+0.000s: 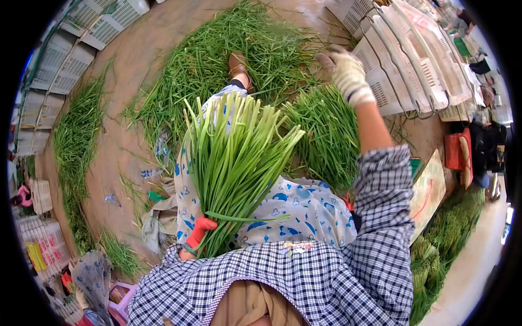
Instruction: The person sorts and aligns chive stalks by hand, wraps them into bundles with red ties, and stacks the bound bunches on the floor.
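My left hand [200, 234], in a red-orange glove, is closed around the narrow lower part of a bunch of green chives [234, 157]. The pale cut ends fan out away from me, above a plastic sheet with blue prints [293, 204] over my lap. My right hand [348, 73], in a whitish knit glove with grey fingertips, is stretched forward with its fingers apart. No object shows in it. It hovers beside the stacked white crates [380, 68], beyond a pile of chives [326, 133] at my right.
Loose green leaves [201, 60] cover the floor ahead, around my outstretched shoe [238, 66]. Another strip of leaves [79, 146] runs along the left, beside a row of white crates [62, 62]. More bundled greens [451, 239] lie at the right. A purple stool [122, 299] is at lower left.
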A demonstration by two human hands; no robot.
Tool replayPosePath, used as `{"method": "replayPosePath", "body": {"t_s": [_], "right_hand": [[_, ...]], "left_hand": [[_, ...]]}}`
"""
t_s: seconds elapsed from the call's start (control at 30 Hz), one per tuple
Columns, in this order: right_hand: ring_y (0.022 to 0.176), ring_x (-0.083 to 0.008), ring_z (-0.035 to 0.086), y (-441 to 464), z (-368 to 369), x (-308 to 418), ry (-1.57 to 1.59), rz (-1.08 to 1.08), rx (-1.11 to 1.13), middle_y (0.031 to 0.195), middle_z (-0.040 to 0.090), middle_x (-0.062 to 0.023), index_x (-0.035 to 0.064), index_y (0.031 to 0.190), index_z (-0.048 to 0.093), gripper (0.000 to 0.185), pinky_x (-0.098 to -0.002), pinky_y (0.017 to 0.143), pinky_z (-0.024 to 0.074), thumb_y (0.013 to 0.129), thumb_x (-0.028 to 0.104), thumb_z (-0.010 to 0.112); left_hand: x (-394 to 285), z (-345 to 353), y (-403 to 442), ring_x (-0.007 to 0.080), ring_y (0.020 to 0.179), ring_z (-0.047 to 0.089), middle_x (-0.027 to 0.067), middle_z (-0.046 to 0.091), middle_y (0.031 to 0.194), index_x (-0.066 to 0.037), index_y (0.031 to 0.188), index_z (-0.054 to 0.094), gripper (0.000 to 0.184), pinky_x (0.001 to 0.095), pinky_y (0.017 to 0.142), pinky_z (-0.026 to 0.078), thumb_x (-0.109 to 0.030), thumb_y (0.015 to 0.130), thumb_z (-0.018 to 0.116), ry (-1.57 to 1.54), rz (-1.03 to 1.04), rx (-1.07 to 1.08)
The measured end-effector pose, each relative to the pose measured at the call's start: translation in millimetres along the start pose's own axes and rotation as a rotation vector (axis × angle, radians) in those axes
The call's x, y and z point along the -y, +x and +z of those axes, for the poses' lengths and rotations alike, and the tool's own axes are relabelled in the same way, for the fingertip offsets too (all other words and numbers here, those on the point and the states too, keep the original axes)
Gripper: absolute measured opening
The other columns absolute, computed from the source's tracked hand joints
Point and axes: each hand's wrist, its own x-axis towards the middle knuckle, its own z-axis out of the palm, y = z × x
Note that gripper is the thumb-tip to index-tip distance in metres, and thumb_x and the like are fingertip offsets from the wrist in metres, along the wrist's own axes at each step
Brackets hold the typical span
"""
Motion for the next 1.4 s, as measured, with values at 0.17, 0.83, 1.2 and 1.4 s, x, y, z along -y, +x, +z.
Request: {"method": "replayPosePath", "body": {"t_s": [0.17, 0.83, 1.2, 1.4], "right_hand": [[0.135, -0.0318, 0.04, -127.3, 63.6, -10.1, 0.983, 0.105, 0.104, 0.147, 0.04, -0.0179, 0.0022, 0.142, 0.039, 0.065, -0.0414, 0.109, 0.0366, 0.088, 0.03, 0.06], [0.113, -0.0195, 0.057, -172.0, 134.0, 100.0, 1.998, 0.462, 0.545, 0.126, 0.06, -0.0064, 0.0094, 0.133, 0.053, 0.073, -0.036, 0.099, 0.0453, 0.084, 0.063, 0.06], [0.101, -0.0162, 0.063, -151.5, 93.9, 129.3, 1.997, 0.335, 0.43, 0.114, 0.065, -0.0048, 0.0054, 0.126, 0.057, 0.047, -0.0314, 0.092, 0.0506, 0.091, 0.034, 0.067], [0.097, -0.0186, 0.066, -171.0, 73.1, 109.5, 2.156, 0.356, 0.546, 0.112, 0.066, -0.0067, 0.0039, 0.125, 0.057, 0.039, -0.0343, 0.088, 0.0537, 0.09, 0.02, 0.064]], "left_hand": [[6.8, -10.4, 2.7, 0.0305, 0.108, 0.062, 0.0185, 0.06, 0.125, 0.0, 0.138, 0.046, 0.077, 0.0391, 0.096, 0.05, -0.011, 0.064, 0.065, 0.032, 0.009, 0.037], [-182.9, 102.7, 32.7, 0.0293, 0.127, 0.049, 0.0163, 0.054, 0.135, -0.003, 0.132, 0.054, 0.049, 0.0397, 0.104, 0.04, -0.032, 0.092, 0.06, 2.108, 1.011, -0.473], [-126.2, 173.4, 141.2, 0.0258, 0.115, 0.056, 0.0168, 0.058, 0.124, 0.0, 0.142, 0.036, 0.077, 0.0361, 0.101, 0.041, -0.037, 0.084, 0.07, 1.877, 0.446, -0.004], [-142.0, 155.7, 158.5, 0.0155, 0.102, 0.06, 0.0063, 0.063, 0.112, 0.0, 0.131, 0.049, 0.06, 0.0304, 0.092, 0.047, -0.019, 0.08, 0.074, 1.359, 0.32, 0.045]]}}
